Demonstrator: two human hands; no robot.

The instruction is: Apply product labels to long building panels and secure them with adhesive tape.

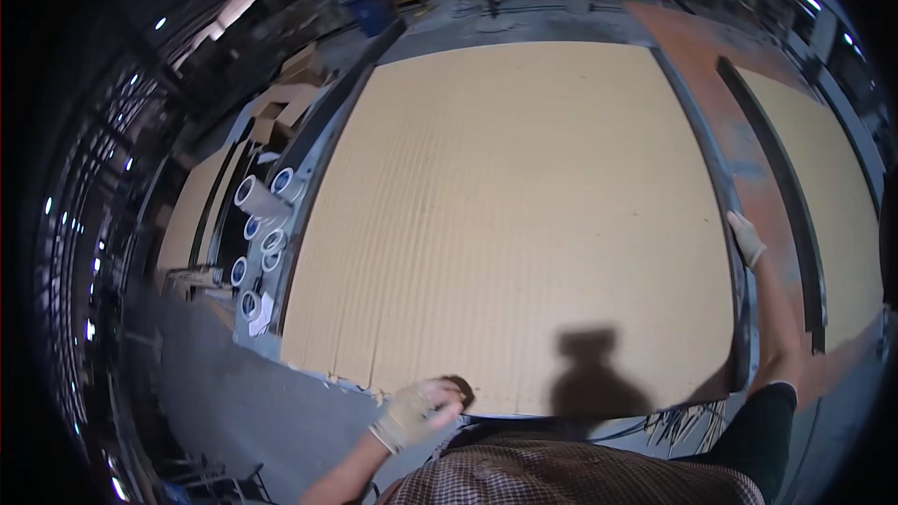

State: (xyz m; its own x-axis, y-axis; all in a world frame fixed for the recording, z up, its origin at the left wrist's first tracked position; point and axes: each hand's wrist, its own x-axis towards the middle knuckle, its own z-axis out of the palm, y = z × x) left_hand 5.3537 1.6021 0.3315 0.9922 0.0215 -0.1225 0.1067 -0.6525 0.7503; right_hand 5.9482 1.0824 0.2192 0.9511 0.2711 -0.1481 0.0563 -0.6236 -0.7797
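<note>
1. Dim workshop, head view: grey floor [215,402], lamps along the left and upper right, blue bin [367,5] beyond the table's far left corner.
2. Work surface: a large table [248,344]. Dark rails line it; left rail [323,140] and right rail [697,117] flank the sheet.
3. Main item: one big tan cardboard sheet [524,206], flat on the table, spanning nearly from far edge to near edge. Ridges run lengthwise on its left half; near left edge ragged. Dark shadow [594,374] falls on it by the near edge.
4. Left hand [421,411], pale glove: at the table's near edge, left of the middle, fingers bent, beside the sheet's near edge. Blurred; cannot tell whether it grips anything.
5. Right hand [745,241], pale glove: at the table's right edge by the right rail, fingers pointing away. Cannot tell if closed on the edge.
6. Table's left edge, outside the left rail: several white tape rolls [267,204], white paper [262,316] near the near left corner.
7. Right of the table: orange-brown board [734,154], then another cardboard piece [818,164].
</note>
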